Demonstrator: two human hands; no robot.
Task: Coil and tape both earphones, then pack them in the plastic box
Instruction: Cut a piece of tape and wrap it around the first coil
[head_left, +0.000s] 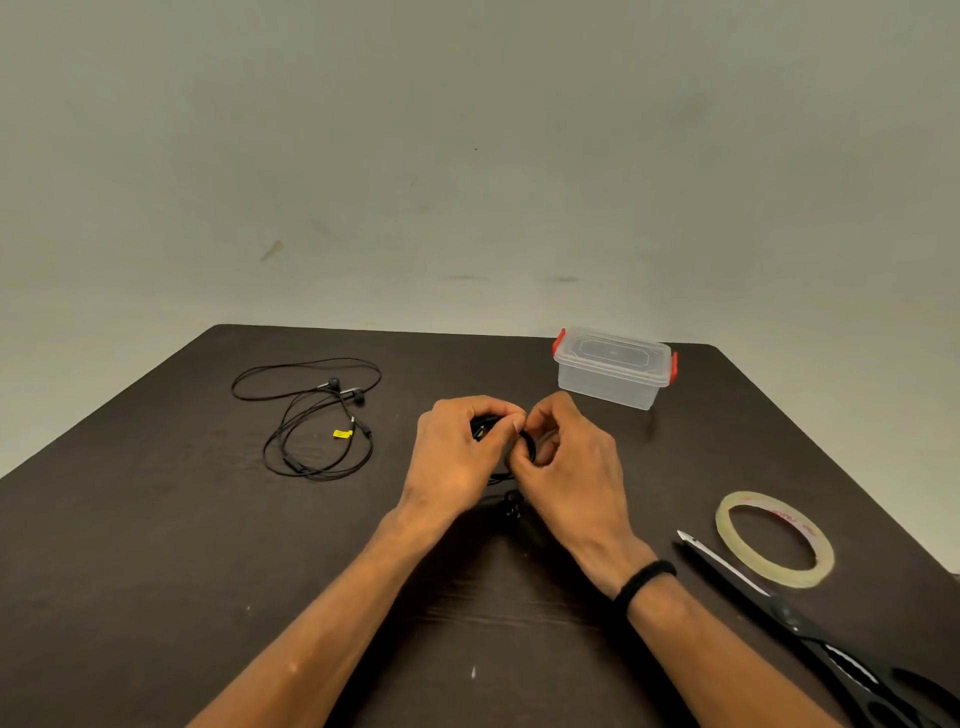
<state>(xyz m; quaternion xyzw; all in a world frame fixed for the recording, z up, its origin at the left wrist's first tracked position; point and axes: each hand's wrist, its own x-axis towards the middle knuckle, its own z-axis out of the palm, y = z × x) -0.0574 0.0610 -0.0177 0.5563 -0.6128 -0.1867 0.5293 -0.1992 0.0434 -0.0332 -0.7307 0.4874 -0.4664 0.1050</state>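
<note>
Grip: I see both hands meeting at the middle of the table, fingers curled around a black earphone cable (524, 447) bunched between them.
Left hand (457, 452): I see its fingers bent over the left part of the bundle, thumb and forefinger tips pinched together at the top; a bit of yellow shows under the fingers.
Right hand (571, 462): I see its fingers curled in from the right, closing on a loop of the black cable; a black band (644, 579) sits on this wrist.
Held earphone: I see most of it hidden inside the two hands; a short dark end (511, 505) hangs out below them, just over the table. I cannot tell how neatly it is coiled.
Second earphone (317, 415): I see it lying loose and uncoiled on the table, well to the left of the hands, with a small yellow tag (341, 434) on its cable.
Plastic box (613, 370): I see it clear, with red clips, lid on, standing at the far right of the table, beyond the right hand.
Tape roll (774, 540): I see it lying flat at the right, near side.
Scissors (810, 629): I see them black, blades together, lying just beside the tape roll on its near-left side, tip pointing far-left.
Table (156, 545): I see a dark brown top against a plain pale wall.
</note>
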